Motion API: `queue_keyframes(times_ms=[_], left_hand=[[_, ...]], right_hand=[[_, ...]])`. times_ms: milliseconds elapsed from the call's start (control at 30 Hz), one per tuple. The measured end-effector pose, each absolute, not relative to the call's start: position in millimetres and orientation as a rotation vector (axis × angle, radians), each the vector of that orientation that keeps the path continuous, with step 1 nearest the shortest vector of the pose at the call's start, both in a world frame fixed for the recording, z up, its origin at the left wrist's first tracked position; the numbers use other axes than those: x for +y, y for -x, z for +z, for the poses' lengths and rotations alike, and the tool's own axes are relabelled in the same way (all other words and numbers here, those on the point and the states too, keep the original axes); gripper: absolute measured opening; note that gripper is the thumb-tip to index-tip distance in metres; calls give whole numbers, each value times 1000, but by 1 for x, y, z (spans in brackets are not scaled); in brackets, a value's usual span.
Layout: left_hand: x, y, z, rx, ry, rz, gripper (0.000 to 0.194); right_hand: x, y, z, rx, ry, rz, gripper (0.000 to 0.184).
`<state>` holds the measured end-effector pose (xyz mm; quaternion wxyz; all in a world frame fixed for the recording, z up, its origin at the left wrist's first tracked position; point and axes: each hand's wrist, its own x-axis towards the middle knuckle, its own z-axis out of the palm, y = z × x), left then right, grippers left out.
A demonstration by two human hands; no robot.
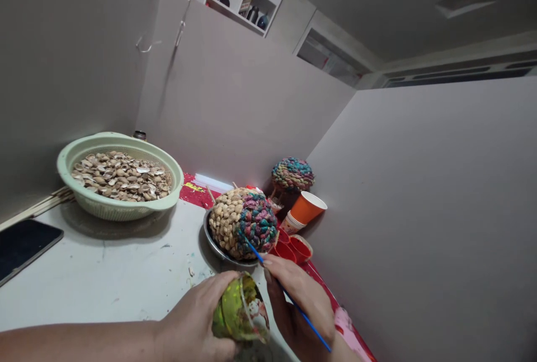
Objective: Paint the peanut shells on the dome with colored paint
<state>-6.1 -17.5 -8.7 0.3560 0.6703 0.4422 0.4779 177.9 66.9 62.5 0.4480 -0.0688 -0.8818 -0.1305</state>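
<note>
My right hand (300, 295) grips a thin blue paintbrush (306, 320). Its tip touches, or nearly touches, a rounded form covered in nutshells (229, 222). The left part of that form is bare tan shell, while the right part is painted teal, purple and red. It rests in a shallow metal bowl (208, 233). Wrapped around a paint-smeared yellow-green cup (229, 309) is my left hand (201, 317). The cup tilts with its mouth to the right, and paint stains show inside it.
A pale green basin (174, 201) of nutshells stands at left, near a dark phone (29, 244). Behind the bowl are a painted shell-covered form (292, 173), an orange paper cup (308, 208) and several red cups (300, 249). Grey walls close in the table's back and right.
</note>
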Motion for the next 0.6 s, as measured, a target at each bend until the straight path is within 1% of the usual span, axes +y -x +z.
queue_keyframes(times_ms=[100,267,367,600], left_hand=[[-18,6,-7,1154,-1733,1235,52],[-17,7,-6,1144,-1742,1240,52],[-17,7,-7,1138,-1748,1241,52],[-18,7,-6,1164,-1730,1230,53]], right_hand=[[75,-175,59,-2136,134,-351,37],[72,-176,56,-2211,142,-296,35],[67,-179,57,-2245,155,-296,36],[72,-173,65,-2151,157,-319,36]])
